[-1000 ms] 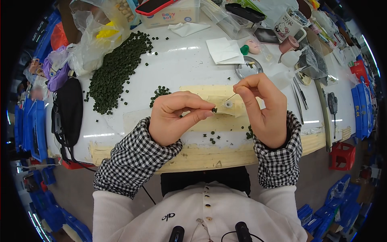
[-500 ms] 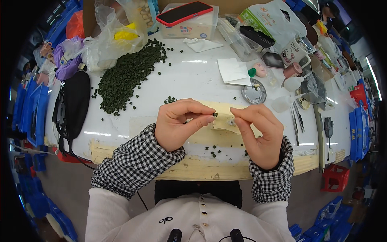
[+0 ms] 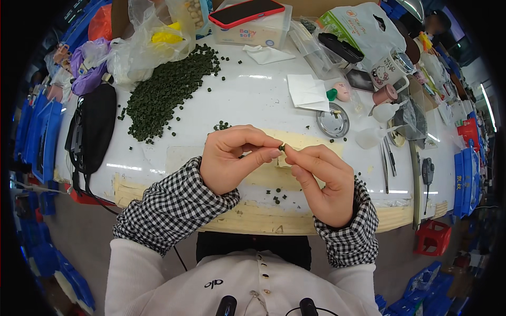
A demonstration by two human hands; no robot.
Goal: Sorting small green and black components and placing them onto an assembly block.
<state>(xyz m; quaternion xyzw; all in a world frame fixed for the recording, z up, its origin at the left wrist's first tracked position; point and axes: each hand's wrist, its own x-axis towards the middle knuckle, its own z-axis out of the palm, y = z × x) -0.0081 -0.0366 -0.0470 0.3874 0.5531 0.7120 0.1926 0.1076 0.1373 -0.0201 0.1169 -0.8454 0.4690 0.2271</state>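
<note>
A small dark green spool-shaped part [image 3: 282, 147] is pinched between the thumb and forefinger of my left hand [image 3: 226, 158], above the table. The right forefinger touches it from the other side. The other fingers of my right hand [image 3: 329, 184] are curled in, its thumb lying lower; whatever they hold, if anything, is hidden. Beneath both hands lies a pale yellow sheet [image 3: 253, 181], partly covered by them. Several loose parts of the same kind [image 3: 278, 196] are scattered near the front edge. A large heap of them [image 3: 158, 100] spreads at the back left.
Behind my right hand are a round metal dish [image 3: 333, 124], folded white tissue [image 3: 305, 92] and a squeeze bottle [image 3: 369, 138]. Tweezers [image 3: 384, 168] lie at the right. A black pouch [image 3: 99, 134] rests at the left. A red-cased phone [image 3: 246, 13] sits on a plastic box.
My right hand has moved left, and its forefinger now meets the small part in my left hand. My left hand keeps its pinch. The whole view has shifted slightly.
</note>
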